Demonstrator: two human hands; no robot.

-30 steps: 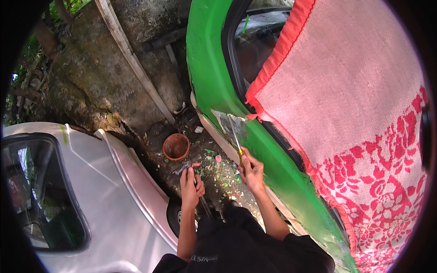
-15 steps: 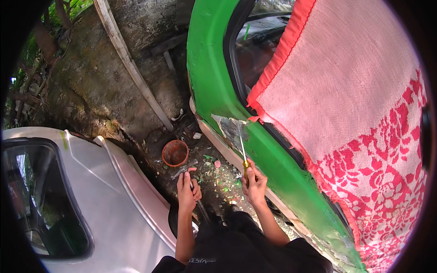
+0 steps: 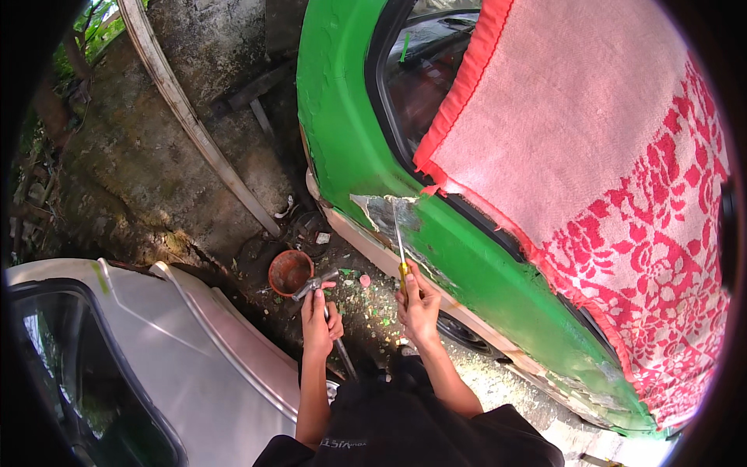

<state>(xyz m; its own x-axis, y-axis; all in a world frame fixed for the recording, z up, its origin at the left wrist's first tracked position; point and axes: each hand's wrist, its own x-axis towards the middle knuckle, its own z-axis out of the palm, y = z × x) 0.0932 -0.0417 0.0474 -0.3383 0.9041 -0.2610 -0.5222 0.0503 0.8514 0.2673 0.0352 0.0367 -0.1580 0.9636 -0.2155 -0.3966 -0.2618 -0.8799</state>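
My left hand (image 3: 318, 331) is closed round the shaft of a hammer (image 3: 314, 285). The metal head shows just beyond my thumb, and the shaft's other end sticks out below the fist. In my right hand (image 3: 421, 313) is a screwdriver (image 3: 404, 268) with a yellow handle, gripped between thumb and fingers. Its long thin blade points away from me, the tip at the upper edge of a bare grey patch (image 3: 381, 214) where paint has come off the green car body (image 3: 498, 268). Whether the tip presses into the edge I cannot tell.
A red-and-pink floral towel (image 3: 537, 124) drapes over the green car's windows. A silver car (image 3: 210, 373) stands at left. Between them a round reddish-brown pot (image 3: 290, 272) sits on ground littered with paint chips. A long pale strip (image 3: 198, 128) leans against the wall behind.
The view has shifted, so the green car appears further left. The hammer's head has tilted up and shows more plainly. My right hand keeps the screwdriver at the patch's upper edge.
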